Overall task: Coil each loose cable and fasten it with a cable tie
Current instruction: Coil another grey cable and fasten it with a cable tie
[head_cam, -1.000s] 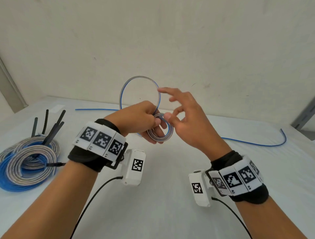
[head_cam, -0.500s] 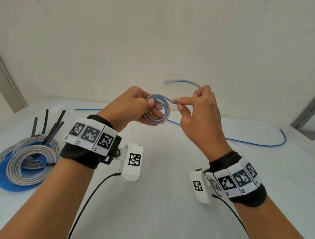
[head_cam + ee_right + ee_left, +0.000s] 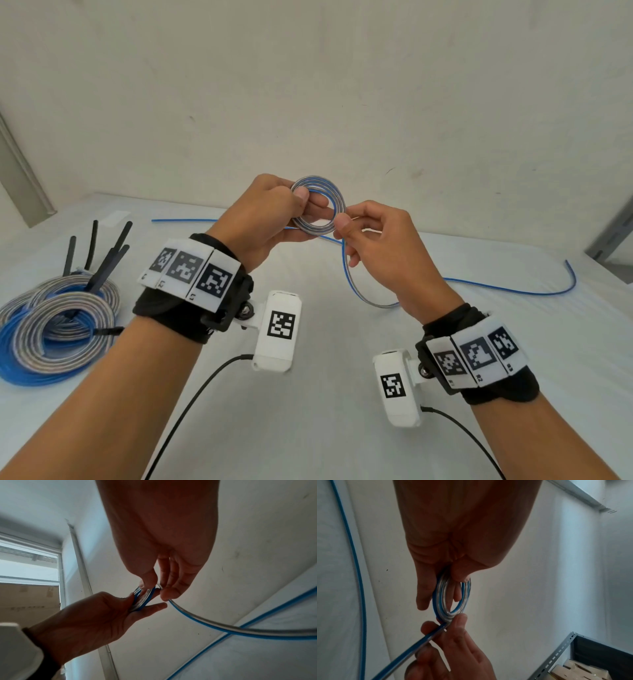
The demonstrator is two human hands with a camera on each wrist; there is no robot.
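Left hand (image 3: 270, 212) grips a small coil (image 3: 318, 209) of blue-and-silver cable, held above the table (image 3: 308, 428); its fingers hide the coil's near side. Right hand (image 3: 380, 246) pinches the loose cable (image 3: 349, 274) at the coil's right edge. The coil stands nearly upright, facing the head camera. The free length trails right across the table. Half a second ago the right hand held the strand higher.

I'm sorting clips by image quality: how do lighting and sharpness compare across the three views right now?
Head view: evenly lit and sharp; the coil and both hands read clearly, with wide-angle bending at the edges. Left wrist view: the left hand is backlit and dark against the pale wall, and the cable near the lens looks soft. Right wrist view: the right hand is shadowed, and the window is blown out.
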